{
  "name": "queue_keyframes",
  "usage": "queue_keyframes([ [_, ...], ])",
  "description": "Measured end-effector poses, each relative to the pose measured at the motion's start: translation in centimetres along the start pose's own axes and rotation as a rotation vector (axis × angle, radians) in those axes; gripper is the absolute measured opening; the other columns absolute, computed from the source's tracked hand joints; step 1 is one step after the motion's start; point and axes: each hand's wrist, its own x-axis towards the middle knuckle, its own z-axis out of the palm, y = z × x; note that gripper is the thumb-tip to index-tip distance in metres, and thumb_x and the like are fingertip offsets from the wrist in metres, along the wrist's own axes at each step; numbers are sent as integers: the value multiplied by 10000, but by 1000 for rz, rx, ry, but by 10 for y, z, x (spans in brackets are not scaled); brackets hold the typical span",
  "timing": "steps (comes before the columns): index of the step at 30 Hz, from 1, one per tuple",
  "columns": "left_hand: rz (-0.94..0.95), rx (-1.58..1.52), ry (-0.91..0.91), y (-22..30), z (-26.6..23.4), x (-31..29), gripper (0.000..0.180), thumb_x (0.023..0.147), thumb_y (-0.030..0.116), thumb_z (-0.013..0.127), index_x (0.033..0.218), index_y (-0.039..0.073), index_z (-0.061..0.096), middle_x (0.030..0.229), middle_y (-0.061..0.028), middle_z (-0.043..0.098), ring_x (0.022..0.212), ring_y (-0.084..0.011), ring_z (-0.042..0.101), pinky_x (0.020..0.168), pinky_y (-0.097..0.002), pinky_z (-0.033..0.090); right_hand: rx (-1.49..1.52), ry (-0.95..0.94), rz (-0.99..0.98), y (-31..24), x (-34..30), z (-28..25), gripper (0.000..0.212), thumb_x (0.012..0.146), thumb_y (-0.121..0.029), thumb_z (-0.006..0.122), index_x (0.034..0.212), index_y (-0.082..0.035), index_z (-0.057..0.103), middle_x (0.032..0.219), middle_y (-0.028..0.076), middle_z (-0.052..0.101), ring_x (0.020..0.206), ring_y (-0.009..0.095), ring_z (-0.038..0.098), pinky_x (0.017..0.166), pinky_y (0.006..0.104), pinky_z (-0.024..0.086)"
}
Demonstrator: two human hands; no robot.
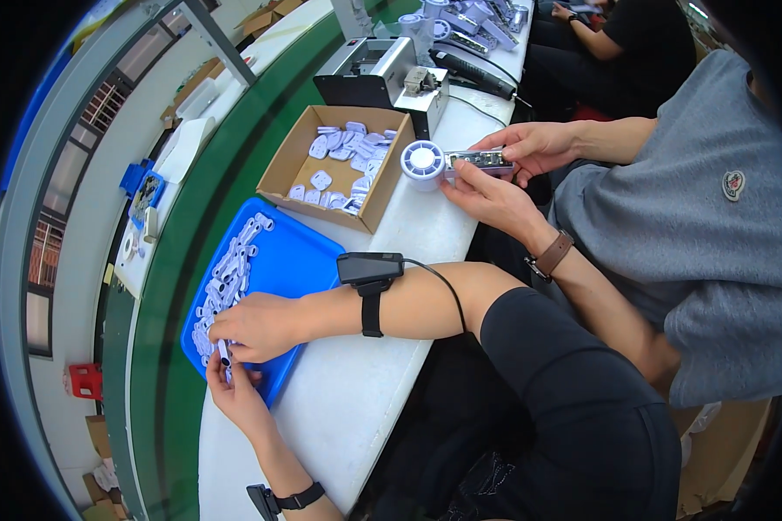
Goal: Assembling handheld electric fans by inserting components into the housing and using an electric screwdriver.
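Over the near side of a blue tray (300, 250), my two hands meet at a small pale lavender plastic part (224, 352) with a dark round end. My right hand (259, 328) reaches across from the right and is closed on this part from above. From below, my left hand (237, 401) has its fingers bent around the lower end of the same part. Many similar elongated plastic parts (231, 265) lie heaped along the tray's left side. My fingers hide some of the part and the pile.
Behind the tray stands a cardboard box (382, 207) of flat pale pieces. A black-and-white machine (369, 74) and a dark handheld tool (473, 74) sit farther back. At my right, a co-worker's hands (504, 187) hold a handheld fan (423, 163) with exposed electronics.
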Motion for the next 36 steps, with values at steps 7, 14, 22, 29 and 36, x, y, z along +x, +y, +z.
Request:
queue_keyframes([
  [7, 25, -24, -17, 4, 3, -1, 344, 1044, 101, 649, 1364, -10, 586, 971, -10, 634, 675, -55, 549, 606, -200, 437, -36, -17, -25, 5, 0, 3, 282, 851, -145, 661, 1110, -45, 710, 1066, 158, 732, 991, 367, 720, 807, 487, 583],
  [14, 12, -10, -44, 2, 1, 0, 362, 1045, 80, 645, 1379, -31, 561, 1092, -57, 662, 683, -48, 577, 608, -195, 458, -139, -154, 29, 2, 1, -6, 242, 858, -151, 663, 1072, -67, 739, 1091, 149, 741, 976, 352, 728, 806, 469, 587],
  [22, 19, -34, -56, 4, 1, 0, 393, 1059, 89, 623, 1415, -43, 519, 1149, -99, 684, 685, -57, 591, 613, -199, 474, -64, -77, 1, -3, -2, -2, 297, 892, -147, 629, 1155, -55, 733, 1149, 166, 735, 1019, 366, 722, 848, 472, 583],
  [29, 17, -57, -71, 1, 0, 0, 387, 1070, 107, 611, 1410, -50, 511, 1108, -101, 693, 680, -68, 593, 616, -206, 476, -18, -40, 5, -2, -1, 1, 356, 919, -143, 603, 1248, -35, 683, 1200, 180, 728, 1067, 368, 718, 874, 476, 580],
  [36, 35, -82, -61, -3, 3, -1, 298, 1076, 119, 600, 1334, -10, 528, 999, -50, 700, 682, -71, 585, 619, -209, 458, -17, -19, 45, -5, -1, 0, 339, 939, -153, 588, 1245, -33, 673, 1185, 181, 732, 1052, 371, 719, 864, 478, 581],
])
